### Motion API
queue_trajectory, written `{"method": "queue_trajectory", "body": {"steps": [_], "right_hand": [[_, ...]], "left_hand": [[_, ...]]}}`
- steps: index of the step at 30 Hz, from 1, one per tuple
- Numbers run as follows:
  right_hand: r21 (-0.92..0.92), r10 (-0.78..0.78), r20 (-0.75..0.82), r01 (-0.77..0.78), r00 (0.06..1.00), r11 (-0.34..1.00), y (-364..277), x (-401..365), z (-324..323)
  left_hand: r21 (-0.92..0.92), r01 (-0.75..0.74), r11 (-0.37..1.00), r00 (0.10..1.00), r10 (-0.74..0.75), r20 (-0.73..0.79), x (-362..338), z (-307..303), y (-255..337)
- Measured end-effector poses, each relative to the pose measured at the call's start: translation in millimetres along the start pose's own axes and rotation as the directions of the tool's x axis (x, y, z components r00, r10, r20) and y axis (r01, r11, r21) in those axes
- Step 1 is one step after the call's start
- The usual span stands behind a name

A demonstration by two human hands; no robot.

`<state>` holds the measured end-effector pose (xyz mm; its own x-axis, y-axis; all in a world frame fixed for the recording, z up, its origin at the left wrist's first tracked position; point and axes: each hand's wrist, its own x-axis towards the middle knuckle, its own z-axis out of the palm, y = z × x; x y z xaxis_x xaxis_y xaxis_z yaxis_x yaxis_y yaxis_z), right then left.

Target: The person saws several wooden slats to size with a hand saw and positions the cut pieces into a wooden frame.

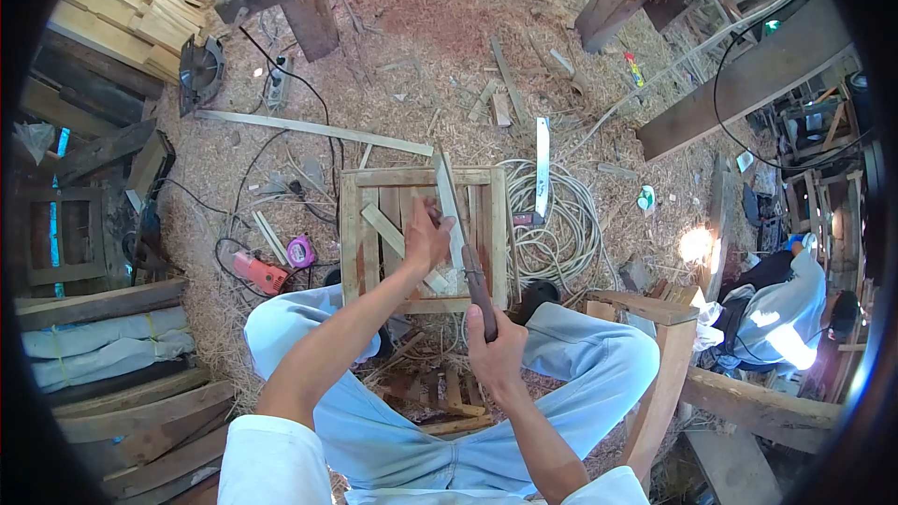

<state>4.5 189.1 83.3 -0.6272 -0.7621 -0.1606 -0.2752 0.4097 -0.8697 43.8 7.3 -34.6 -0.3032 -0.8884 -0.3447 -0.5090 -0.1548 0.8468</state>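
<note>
Two bare hands over a low wooden frame (350,243), which stands on the shavings-strewn floor (421,112) ahead of the seated person's knees (608,346). Right hand (499,351) closed round the rear end of the dark handle (481,297) of a long-bladed tool (449,196); blade points forward over the frame, tip showing past its far rail (388,178). Left hand (427,241) just beside the blade, fingers bent; cannot tell whether they pinch a piece, touch the blade or close on nothing. Pale strip (385,232) slantwise within the frame's outline, below the left wrist. Judgement on handling: left fingertips look the weak point, best held out of the edge's path; which side is sharp, unclear. Favour a firm right wrist, short controlled movement, blade angled away from both legs. Frame wants steadying against rocking, loose strip against sliding. Cable coil (572,236) near the frame's right side; elbow best clear of it.
</note>
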Motion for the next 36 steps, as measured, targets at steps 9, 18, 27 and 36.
{"method": "queue_trajectory", "body": {"steps": [9, 18, 27, 36], "right_hand": [[0.081, 0.133, 0.078, -0.139, 0.988, 0.987, 27.7, -6.6, 0.5], [0.016, 0.134, 0.069, -0.135, 0.989, 0.991, -25.2, -3.0, -6.0], [-0.075, 0.007, 0.016, -0.005, 1.0, 0.997, -29.2, 11.4, 8.3], [-0.078, 0.032, 0.027, -0.03, 0.999, 0.996, -34.5, 90.7, 42.5]], "left_hand": [[0.679, -0.591, 0.435, 0.75, 0.607, 0.264, -18.5, -19.4, -14.2], [0.536, -0.84, 0.084, 0.478, 0.583, 0.657, -2.9, -45.8, -27.7], [0.451, -0.867, 0.213, 0.482, 0.588, 0.649, -7.5, -49.9, -20.6], [0.502, -0.826, 0.258, 0.554, 0.534, 0.638, -5.7, -46.6, -19.2]]}}
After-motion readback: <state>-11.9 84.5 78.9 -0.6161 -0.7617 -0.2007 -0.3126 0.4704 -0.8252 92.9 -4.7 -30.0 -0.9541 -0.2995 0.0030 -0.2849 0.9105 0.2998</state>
